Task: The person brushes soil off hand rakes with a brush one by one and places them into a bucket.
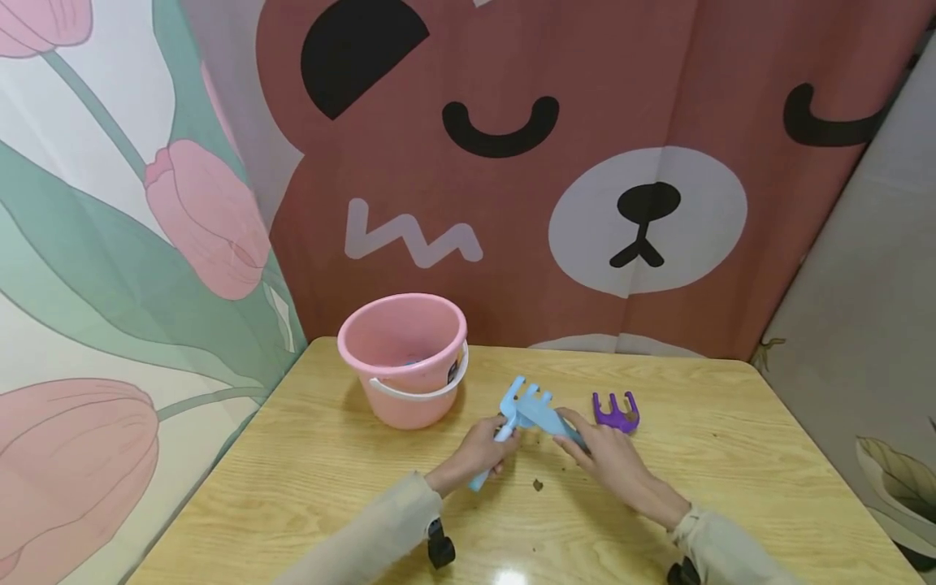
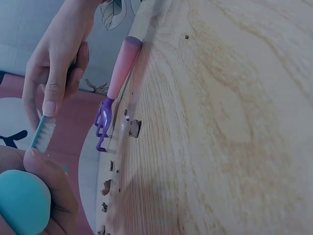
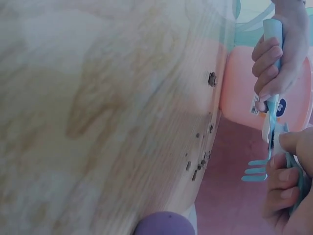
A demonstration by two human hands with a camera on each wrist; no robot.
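In the head view my left hand (image 1: 477, 448) grips the handle of a small light blue hand rake (image 1: 508, 413), its tines pointing away from me. My right hand (image 1: 613, 461) holds a light blue brush (image 1: 544, 417), whose head lies against the rake's head. White bristles of the brush (image 2: 46, 134) show in the left wrist view. Beside my right hand, on the table, lies a purple hand rake (image 1: 617, 414); its pink handle shows in the left wrist view, while my right hand covers it in the head view.
A pink bucket (image 1: 413, 406) with a white handle stands at the table's back left, something blue inside it. Crumbs of dirt are scattered over the wooden table (image 1: 292, 487), with a larger clump (image 1: 538, 485) near the middle. A printed curtain (image 1: 512, 309) hangs behind.
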